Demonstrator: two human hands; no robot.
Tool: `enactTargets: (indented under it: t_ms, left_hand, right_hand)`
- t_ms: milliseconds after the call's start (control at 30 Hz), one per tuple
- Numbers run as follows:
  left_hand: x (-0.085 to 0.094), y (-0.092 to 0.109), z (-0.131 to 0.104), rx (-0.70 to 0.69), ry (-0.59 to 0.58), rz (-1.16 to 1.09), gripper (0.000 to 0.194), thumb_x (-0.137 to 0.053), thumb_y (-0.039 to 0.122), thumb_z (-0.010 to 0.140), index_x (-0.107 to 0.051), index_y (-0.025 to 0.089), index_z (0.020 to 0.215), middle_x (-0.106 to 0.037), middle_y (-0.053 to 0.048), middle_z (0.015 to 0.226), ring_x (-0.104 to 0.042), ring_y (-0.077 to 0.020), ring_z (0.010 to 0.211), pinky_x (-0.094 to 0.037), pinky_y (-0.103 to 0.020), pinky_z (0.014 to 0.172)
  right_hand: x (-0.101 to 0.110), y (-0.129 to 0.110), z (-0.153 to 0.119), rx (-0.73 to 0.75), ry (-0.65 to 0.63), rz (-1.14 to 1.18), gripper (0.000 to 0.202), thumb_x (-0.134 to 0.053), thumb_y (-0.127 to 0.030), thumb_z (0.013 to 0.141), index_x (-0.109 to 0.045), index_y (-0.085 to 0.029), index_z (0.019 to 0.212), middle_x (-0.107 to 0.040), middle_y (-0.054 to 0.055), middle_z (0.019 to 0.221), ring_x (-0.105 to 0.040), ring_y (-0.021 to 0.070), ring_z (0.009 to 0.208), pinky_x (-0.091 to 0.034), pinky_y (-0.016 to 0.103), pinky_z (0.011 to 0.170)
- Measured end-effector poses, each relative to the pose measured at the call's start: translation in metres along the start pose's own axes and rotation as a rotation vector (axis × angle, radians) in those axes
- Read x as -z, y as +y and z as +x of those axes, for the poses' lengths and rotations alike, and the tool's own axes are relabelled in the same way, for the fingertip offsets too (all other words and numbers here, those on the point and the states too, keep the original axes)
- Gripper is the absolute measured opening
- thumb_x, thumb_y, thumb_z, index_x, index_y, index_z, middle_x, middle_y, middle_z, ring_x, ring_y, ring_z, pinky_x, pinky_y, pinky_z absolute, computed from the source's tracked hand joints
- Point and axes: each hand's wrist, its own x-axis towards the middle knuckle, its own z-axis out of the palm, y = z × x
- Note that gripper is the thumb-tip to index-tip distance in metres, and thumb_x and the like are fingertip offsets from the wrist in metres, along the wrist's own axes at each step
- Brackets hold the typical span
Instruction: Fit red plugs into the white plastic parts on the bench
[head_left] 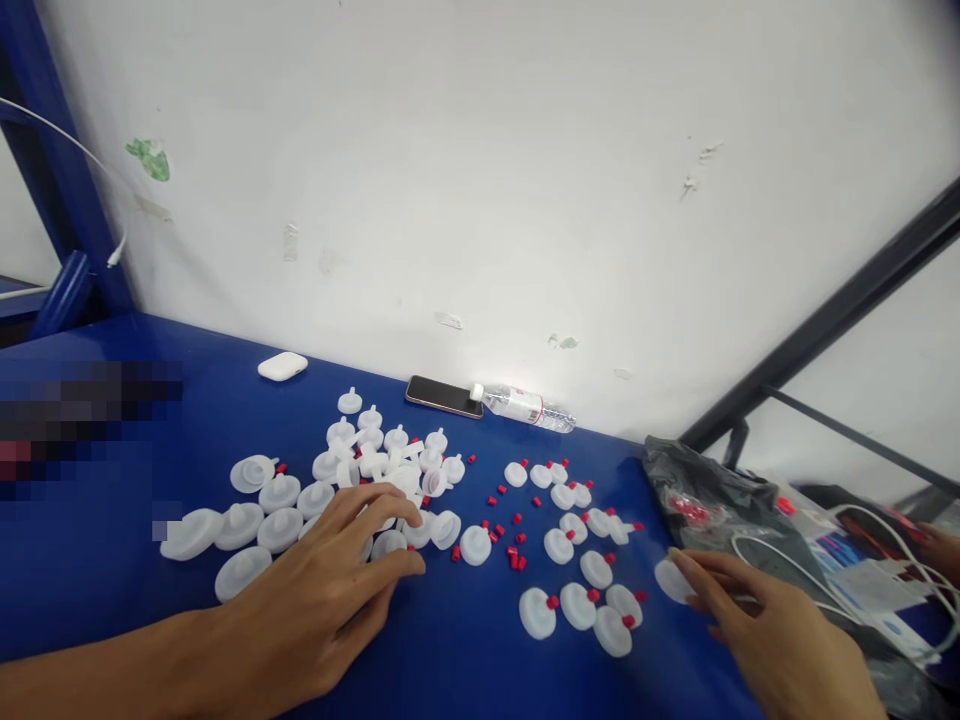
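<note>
My left hand lies over the right side of a group of white round plastic lids with short spouts. Its fingers are apart and hide several of the lids. Between the thumb and fingers of my right hand is a white round lid, partly hidden by the fingers. Small red caps are scattered around the middle of the blue table. Right of them, several white lids carry red caps on their spouts, such as a capped lid.
A phone and a clear water bottle lie by the wall. A white earbud case is at the back left. On the right are a dark plastic bag, white cables and another person's hand.
</note>
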Motion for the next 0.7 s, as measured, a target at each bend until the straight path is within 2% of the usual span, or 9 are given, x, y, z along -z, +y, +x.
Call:
enactTargets:
  t_ms: [133, 300, 467, 567, 700]
  left_hand:
    - [-0.003, -0.002, -0.001, 0.025, -0.065, 0.010, 0.045, -0.042, 0.002, 0.104, -0.071, 0.030, 0.123, -0.060, -0.007, 0.142, -0.053, -0.0275, 0.142, -0.048, -0.050, 0.122]
    - [0.000, -0.001, 0.003, 0.020, -0.081, 0.008, 0.040, -0.043, 0.003, 0.102, -0.071, 0.027, 0.116, -0.064, -0.008, 0.137, -0.063, -0.0253, 0.127, -0.058, -0.037, 0.104]
    - [0.000, -0.002, 0.003, 0.027, -0.078, -0.014, 0.040, -0.044, 0.002, 0.101, -0.072, 0.027, 0.116, -0.062, -0.008, 0.141, -0.065, -0.0240, 0.126, -0.060, -0.031, 0.099]
    - [-0.001, -0.002, 0.001, 0.036, -0.068, -0.016, 0.040, -0.045, 0.003, 0.101, -0.072, 0.028, 0.116, -0.060, -0.008, 0.143, -0.061, -0.0261, 0.132, -0.059, -0.036, 0.105]
    - [-0.002, -0.002, -0.001, 0.074, -0.062, -0.011, 0.041, -0.045, 0.003, 0.101, -0.072, 0.029, 0.118, -0.056, -0.008, 0.148, -0.056, -0.0286, 0.138, -0.057, -0.041, 0.110]
  right_hand:
    - [-0.011, 0.011, 0.006, 0.005, 0.001, -0.024, 0.038, -0.061, -0.063, 0.084, -0.088, -0.037, 0.086, -0.085, 0.004, 0.076, -0.081, 0.0364, 0.079, -0.053, 0.047, 0.078]
    - [-0.028, 0.009, 0.002, 0.135, 0.048, 0.011, 0.032, -0.063, -0.055, 0.088, -0.087, -0.038, 0.074, -0.081, 0.004, 0.067, -0.077, 0.0359, 0.069, -0.051, 0.050, 0.075]
    - [-0.041, 0.009, 0.005, 0.184, 0.053, 0.001, 0.031, -0.062, -0.049, 0.089, -0.086, -0.038, 0.072, -0.081, 0.005, 0.066, -0.080, 0.0377, 0.071, -0.049, 0.049, 0.072]
    - [-0.039, 0.006, 0.006, 0.191, 0.088, -0.013, 0.032, -0.060, -0.051, 0.090, -0.087, -0.036, 0.080, -0.085, 0.005, 0.076, -0.081, 0.0378, 0.076, -0.051, 0.047, 0.073]
    - [-0.018, -0.013, 0.001, 0.111, 0.117, -0.091, 0.036, -0.061, -0.062, 0.089, -0.088, -0.038, 0.089, -0.088, 0.008, 0.090, -0.081, 0.0402, 0.084, -0.053, 0.047, 0.070]
